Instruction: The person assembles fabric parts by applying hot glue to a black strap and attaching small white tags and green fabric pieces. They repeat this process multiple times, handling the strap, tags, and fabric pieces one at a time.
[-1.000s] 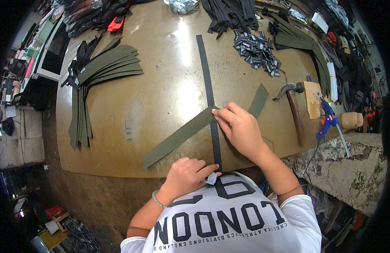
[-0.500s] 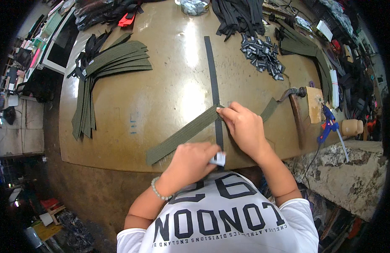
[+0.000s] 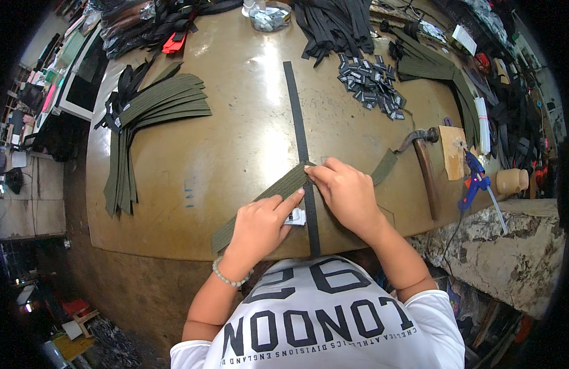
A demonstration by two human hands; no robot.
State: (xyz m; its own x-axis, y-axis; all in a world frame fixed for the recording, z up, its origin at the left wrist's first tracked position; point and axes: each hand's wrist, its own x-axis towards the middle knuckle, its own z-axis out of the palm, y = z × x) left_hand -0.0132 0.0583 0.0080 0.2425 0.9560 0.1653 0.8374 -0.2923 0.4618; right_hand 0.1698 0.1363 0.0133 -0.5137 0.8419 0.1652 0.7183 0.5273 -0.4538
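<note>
A strip of ribbed olive-green webbing [image 3: 276, 188] lies slantwise on the table, its upper end across a long narrow black strap [image 3: 296, 117]. At that crossing my right hand [image 3: 346, 187] pinches the webbing's end between thumb and fingers. My left hand [image 3: 260, 222] rests over the lower part of the webbing, index finger stretched toward the crossing. A small white piece with dark marks [image 3: 296, 217] sticks out from under its curled fingers; its full shape is hidden. Beyond my right hand lies a short olive strip [image 3: 384, 167].
At left, olive webbing strips [image 3: 167, 98] lie fanned out. Small dark labels [image 3: 370, 86] are heaped at the far right, below black straps [image 3: 336, 27]. A hammer [image 3: 427, 175], a blue glue gun [image 3: 475, 178] and a tape roll [image 3: 512, 181] lie right. A clear tub [image 3: 270, 18] stands behind.
My left hand has moved up and come down onto the webbing, its index finger now pointing at the crossing. My right hand keeps its pinch. The whole view has shifted slightly.
</note>
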